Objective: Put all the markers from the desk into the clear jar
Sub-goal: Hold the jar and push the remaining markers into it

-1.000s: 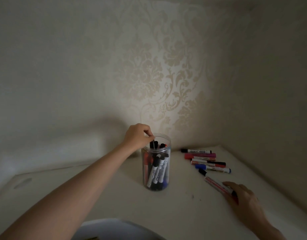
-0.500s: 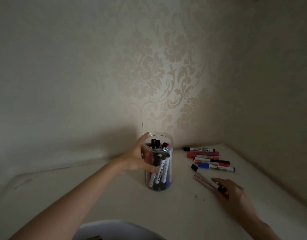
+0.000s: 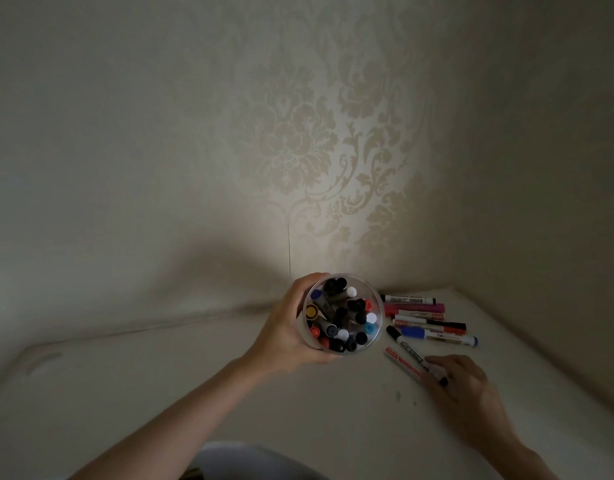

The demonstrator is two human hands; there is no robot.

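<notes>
Both hands are at work on the pale desk [image 3: 194,393]. The left hand [image 3: 288,327] is wrapped around the clear round plastic jar [image 3: 343,315], fingers curled on its wall, and holds it tilted so that its open mouth faces the camera. Inside the jar many markers stand packed together, only their cap ends showing: black, white, blue, red, orange and one yellow. An exact number I cannot tell.

The right hand [image 3: 461,386] lies on the desk to the right of the jar, its fingers bent down over the near ends of two markers. One is a white marker with a black cap [image 3: 404,346], the other a white marker with red print [image 3: 400,363]. They lie side by side, long axes running from the hand up and to the left, toward the jar. Whether the fingers already pinch them is not clear.

Behind these two, a loose group of about five markers [image 3: 426,317] lies near the desk corner, long axes mostly left to right: black-capped, pink, red, blue. Patterned beige wallpaper [image 3: 316,150] covers the wall behind. Nothing stands between the hands.
</notes>
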